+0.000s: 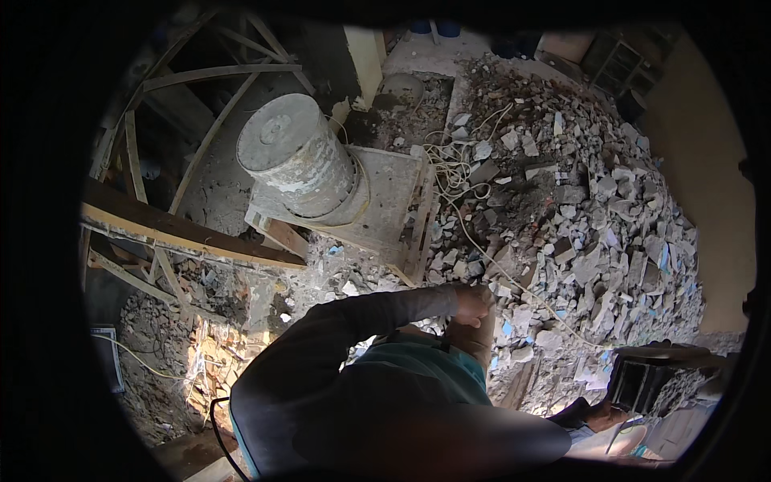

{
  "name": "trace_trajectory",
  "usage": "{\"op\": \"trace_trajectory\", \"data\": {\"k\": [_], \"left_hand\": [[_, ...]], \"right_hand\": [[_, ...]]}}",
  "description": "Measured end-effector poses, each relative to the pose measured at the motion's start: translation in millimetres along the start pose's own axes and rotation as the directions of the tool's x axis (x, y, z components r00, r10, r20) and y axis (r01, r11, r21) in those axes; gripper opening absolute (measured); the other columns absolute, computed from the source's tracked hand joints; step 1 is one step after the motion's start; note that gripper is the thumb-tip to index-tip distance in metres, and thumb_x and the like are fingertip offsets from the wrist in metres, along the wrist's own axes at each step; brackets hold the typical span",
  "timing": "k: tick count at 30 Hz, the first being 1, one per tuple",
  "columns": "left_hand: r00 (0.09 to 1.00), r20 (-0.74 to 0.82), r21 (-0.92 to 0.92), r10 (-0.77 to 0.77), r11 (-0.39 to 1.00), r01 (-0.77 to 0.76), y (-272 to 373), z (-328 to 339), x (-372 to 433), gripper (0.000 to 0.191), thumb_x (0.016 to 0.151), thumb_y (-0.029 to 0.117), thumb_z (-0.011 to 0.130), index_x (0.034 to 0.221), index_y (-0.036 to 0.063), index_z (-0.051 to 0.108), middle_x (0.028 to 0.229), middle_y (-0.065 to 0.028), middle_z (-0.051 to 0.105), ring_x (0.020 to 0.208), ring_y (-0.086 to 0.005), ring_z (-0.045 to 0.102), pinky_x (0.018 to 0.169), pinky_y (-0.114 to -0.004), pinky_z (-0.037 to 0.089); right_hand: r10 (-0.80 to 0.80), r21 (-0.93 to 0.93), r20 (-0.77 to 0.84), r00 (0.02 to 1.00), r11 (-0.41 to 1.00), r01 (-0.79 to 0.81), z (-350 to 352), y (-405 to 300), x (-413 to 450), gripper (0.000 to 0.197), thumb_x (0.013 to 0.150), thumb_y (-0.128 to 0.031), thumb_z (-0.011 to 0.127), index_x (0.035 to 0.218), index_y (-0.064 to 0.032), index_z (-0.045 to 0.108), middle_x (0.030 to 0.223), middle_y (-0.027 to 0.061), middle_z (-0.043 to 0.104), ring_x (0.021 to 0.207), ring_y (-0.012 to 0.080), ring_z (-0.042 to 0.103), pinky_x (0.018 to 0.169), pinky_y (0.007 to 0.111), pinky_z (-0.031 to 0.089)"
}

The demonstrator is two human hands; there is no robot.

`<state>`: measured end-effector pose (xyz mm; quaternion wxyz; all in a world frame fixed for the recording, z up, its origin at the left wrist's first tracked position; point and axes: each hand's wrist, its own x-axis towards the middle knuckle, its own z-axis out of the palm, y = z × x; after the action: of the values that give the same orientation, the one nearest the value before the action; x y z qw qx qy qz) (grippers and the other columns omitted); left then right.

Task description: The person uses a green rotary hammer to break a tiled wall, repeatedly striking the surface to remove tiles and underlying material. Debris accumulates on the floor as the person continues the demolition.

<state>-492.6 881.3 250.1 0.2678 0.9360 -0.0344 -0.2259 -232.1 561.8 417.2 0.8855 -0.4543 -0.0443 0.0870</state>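
Note:
My left hand [473,305], in a dark long sleeve, rests at my bent knee over tan trousers [476,343]. Its fingers look curled, and their inner side is hidden. At the lower right, my right hand [604,416] is beside a dark box-like object [641,382] with a dusty side. I cannot tell whether it grips anything there. Between the two hands lie broken masonry pieces [548,337]. A pale cable [512,277] runs over the rubble towards the dark object.
An upturned, cement-stained bucket [301,156] stands on a wooden platform [385,193]. Coiled cable [452,165] lies beside it. Timber framing [193,235] fills the left side. A large rubble heap [602,211] reaches the tan wall [699,181] on the right.

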Motion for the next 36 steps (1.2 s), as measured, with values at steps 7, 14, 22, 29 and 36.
{"op": "trace_trajectory", "data": {"k": [7, 14, 22, 29, 36], "left_hand": [[0.88, 0.046, -0.074, -0.473, 0.876, 0.476, -161, 90, -41, 0.038, 0.091, 0.038, 0.067, 0.112, 0.0082, 0.076, 0.12, -0.0182, 0.073, 0.112, -0.0348, 0.07, 0.095, -0.054, 0.056], [0.43, -0.415, -0.415, -0.802, 0.588, 0.695, -229, 116, -85, 0.081, 0.095, 0.038, 0.065, 0.158, -0.002, 0.034, 0.169, -0.0207, 0.023, 0.158, -0.0381, 0.022, 0.121, -0.063, 0.031], [0.176, -0.377, -0.546, -0.909, 0.372, 0.751, -265, 132, -56, 0.113, 0.089, 0.059, 0.071, 0.167, -0.0008, 0.015, 0.174, -0.026, 0.006, 0.162, -0.0442, 0.003, 0.124, -0.07, 0.01], [0.094, -0.42, -0.447, -0.903, 0.296, 0.844, -271, 135, -36, 0.117, 0.083, 0.062, 0.075, 0.166, 0.0003, 0.021, 0.174, -0.0274, 0.006, 0.162, -0.0447, 0.003, 0.123, -0.072, 0.011], [0.215, -0.239, -0.49, -0.947, 0.309, 0.815, -284, 118, -40, 0.13, 0.075, 0.068, 0.08, 0.168, 0.0046, 0.014, 0.173, -0.0299, -0.003, 0.161, -0.0501, -0.002, 0.119, -0.078, 0.008]], "right_hand": [[0.108, 0.003, 0.092, 0.99, 0.994, -0.108, -27, 73, 59, 0.066, 0.102, -0.046, 0.064, 0.152, -0.0047, 0.05, 0.143, 0.0189, 0.062, 0.126, 0.0339, 0.062, 0.107, 0.045, 0.052], [0.67, -0.666, -0.196, 0.716, 0.445, -0.598, -55, 267, -7, 0.061, 0.108, -0.048, 0.055, 0.15, -0.0046, 0.051, 0.14, 0.0141, 0.063, 0.121, 0.0291, 0.063, 0.105, 0.043, 0.05], [0.916, -0.995, -0.065, 0.395, -0.088, 0.041, -66, 403, -90, 0.056, 0.108, -0.046, 0.051, 0.143, -0.0031, 0.057, 0.134, 0.0181, 0.067, 0.118, 0.0324, 0.065, 0.104, 0.044, 0.049], [0.925, -0.981, -0.177, 0.336, -0.192, 0.012, -46, 439, -31, 0.054, 0.108, -0.046, 0.051, 0.14, -0.0031, 0.059, 0.133, 0.0189, 0.068, 0.118, 0.0328, 0.065, 0.104, 0.044, 0.049], [0.934, -0.974, -0.214, 0.285, -0.227, 0.012, -18, 464, 35, 0.053, 0.108, -0.045, 0.051, 0.138, -0.0031, 0.061, 0.131, 0.0196, 0.068, 0.118, 0.0332, 0.065, 0.104, 0.044, 0.049]]}}
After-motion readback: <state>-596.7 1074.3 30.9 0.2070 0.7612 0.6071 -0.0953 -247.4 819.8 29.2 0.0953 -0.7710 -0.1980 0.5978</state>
